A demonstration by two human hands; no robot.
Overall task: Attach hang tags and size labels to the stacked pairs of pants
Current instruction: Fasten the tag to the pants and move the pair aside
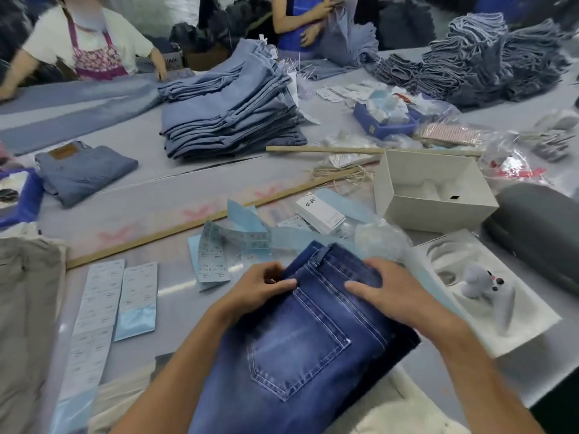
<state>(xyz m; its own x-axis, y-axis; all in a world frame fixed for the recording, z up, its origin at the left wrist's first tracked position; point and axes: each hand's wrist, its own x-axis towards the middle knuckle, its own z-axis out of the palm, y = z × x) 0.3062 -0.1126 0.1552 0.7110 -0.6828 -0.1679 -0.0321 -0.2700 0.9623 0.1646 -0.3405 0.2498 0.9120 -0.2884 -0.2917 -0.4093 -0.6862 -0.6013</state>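
Dark jeans (300,339) lie pocket-up at the tabletop's near edge, left hand (260,289) pinching the waistband, right hand (385,289) pressing flat, open, apparently steadying them for tagging.

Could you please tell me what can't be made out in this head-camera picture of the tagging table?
- Print on the long white size-label strips: too small and blurred.
- What the left hand pinches at the waistband of the dark blue denim jeans: hidden by its fingers.
- Lower part of the jeans: cut off by the bottom edge.
- Contents of the blue plastic tray: blurred.
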